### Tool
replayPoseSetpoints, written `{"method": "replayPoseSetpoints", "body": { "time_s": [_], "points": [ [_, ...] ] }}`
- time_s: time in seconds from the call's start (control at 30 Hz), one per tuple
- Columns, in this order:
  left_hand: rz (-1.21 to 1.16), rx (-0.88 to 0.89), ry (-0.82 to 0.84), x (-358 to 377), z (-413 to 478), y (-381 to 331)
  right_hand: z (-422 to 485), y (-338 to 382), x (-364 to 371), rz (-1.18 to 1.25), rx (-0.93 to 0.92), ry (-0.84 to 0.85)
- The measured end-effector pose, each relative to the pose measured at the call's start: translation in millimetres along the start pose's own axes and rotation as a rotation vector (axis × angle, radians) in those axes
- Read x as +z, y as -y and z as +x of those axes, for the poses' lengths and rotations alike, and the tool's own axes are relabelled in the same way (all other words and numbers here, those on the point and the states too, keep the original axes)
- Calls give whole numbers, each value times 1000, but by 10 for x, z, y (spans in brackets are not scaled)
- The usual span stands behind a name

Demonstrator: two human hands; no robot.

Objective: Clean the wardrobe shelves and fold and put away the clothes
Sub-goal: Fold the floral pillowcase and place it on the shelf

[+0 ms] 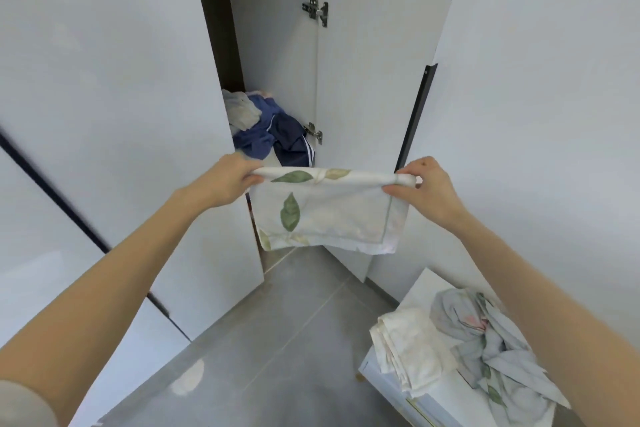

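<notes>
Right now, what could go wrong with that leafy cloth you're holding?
1. The left hand and right hand pinch the cloth only at its top corners, in mid-air. A slip could undo the fold or drop it on the floor.
2. The heap in the wardrobe is unfolded and lies loose near the front. Setting the cloth on it could rumple it or tip clothes out.
</notes>
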State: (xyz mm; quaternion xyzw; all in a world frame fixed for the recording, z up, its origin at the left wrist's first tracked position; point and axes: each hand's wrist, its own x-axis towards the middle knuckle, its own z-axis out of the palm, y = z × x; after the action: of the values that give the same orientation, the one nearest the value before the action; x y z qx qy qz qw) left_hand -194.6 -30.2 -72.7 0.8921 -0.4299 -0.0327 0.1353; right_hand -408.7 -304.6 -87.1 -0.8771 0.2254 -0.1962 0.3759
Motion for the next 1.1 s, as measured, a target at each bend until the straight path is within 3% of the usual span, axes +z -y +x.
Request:
{"method": "replayPoseSetpoints", "body": {
  "time_s": [0.07, 0.23, 0.33, 0.43, 0.53, 0.97, 1.1],
  "points": [
    [-78, -35, -106, -242, 96, 143, 157, 214, -19, 99, 15, 13],
    [-822, -202, -205, -708, 369, 265, 488, 761, -62, 412, 33, -112],
    [-901, -222, -338, -907, 629, 250, 714, 996, -56, 277, -110, -253],
    [-842, -185, -507, -1140, 932, 189, 968, 1205, -87, 85, -237, -332],
    [-731, -154, -644, -1402, 1276, 186, 1264, 1413, -163, 42, -316, -385],
    [-294, -82, -863, -2767, 3356, 454, 3494, 2050, -732, 242, -426, -450],
    [2, -158, -977, -3256, 3924, 605, 4252, 2369, -832, 272, -468, -393]
  ]
}}
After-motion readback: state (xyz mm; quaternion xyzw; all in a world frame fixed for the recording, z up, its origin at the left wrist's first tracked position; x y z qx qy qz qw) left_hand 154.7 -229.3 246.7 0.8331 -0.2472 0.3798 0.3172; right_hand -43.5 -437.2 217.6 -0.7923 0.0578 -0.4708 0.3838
